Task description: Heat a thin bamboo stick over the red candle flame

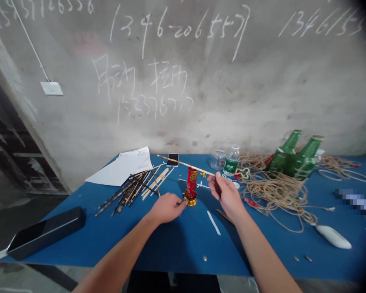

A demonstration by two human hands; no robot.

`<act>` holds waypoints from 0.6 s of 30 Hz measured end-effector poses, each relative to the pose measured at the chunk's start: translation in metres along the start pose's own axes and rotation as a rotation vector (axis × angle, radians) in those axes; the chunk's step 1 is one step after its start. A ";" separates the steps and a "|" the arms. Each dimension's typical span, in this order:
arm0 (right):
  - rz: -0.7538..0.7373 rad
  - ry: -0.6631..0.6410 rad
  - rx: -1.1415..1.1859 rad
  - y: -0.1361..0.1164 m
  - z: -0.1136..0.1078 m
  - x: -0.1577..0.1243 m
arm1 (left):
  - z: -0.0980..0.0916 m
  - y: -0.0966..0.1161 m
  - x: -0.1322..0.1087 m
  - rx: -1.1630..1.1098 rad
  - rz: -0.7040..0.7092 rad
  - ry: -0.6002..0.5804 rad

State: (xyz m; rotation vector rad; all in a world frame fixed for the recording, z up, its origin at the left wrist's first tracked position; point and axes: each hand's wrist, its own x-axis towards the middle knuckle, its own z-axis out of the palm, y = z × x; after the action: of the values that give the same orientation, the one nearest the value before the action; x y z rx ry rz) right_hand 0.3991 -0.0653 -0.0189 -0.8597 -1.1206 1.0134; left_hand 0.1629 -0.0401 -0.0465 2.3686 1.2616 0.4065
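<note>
The right hand (227,195) clamps a wooden stick (184,164) across the red candle (191,184) mid-frame; whether the left hand (167,207), at the gold base (190,202), grips anything, I cannot tell. Its nudge could topple the candle.

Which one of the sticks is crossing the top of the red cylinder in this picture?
The one held in the right hand: this mottled stick crosses the top of the red cylinder, while the piled sticks lie to its left.

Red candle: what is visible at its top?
A thin stick, held by the right hand, crosses the top of the red candle in this view. Whether they touch is unclear; what lies behind the stick is hidden.
</note>
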 end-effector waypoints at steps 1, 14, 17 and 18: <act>0.002 -0.002 -0.001 0.000 0.000 0.000 | 0.000 0.000 0.000 0.000 0.001 0.000; 0.008 -0.023 0.028 0.000 0.000 0.000 | 0.003 -0.003 0.001 -0.006 0.014 0.022; 0.013 -0.032 0.037 0.001 0.000 0.000 | 0.002 -0.002 0.001 -0.006 0.013 0.019; 0.015 -0.032 0.035 0.001 0.000 0.000 | 0.002 -0.002 0.000 -0.007 0.014 0.018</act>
State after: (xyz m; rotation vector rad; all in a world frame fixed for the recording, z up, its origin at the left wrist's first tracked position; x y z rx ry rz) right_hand 0.3991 -0.0646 -0.0197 -0.8271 -1.1217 1.0596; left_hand 0.1626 -0.0392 -0.0493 2.3738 1.2502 0.4375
